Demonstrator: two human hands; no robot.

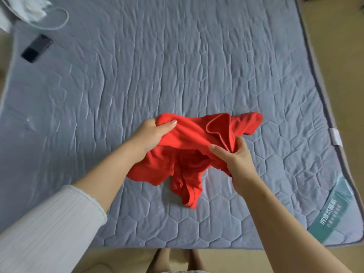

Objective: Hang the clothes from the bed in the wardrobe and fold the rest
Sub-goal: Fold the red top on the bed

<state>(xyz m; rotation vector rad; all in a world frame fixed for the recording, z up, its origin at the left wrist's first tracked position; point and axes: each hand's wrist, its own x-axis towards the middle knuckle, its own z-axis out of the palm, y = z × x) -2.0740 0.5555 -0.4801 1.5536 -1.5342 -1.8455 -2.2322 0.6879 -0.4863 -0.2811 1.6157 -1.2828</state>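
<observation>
A crumpled red shirt point(189, 154) is held just above the grey quilted mattress point(177, 66), near its front edge. My left hand point(153, 134) grips the shirt's left upper part, thumb on top of the cloth. My right hand point(234, 154) pinches a bunch of fabric beside the neck opening point(218, 127). One sleeve point(250, 122) lies out to the right on the mattress, and the lower part hangs down in folds toward me.
A dark phone point(36, 48) lies at the mattress's far left. White cloth and a white cord point(57, 20) sit in the far left corner. A green label point(334, 209) marks the front right corner. Beige floor point(334, 56) borders the bed.
</observation>
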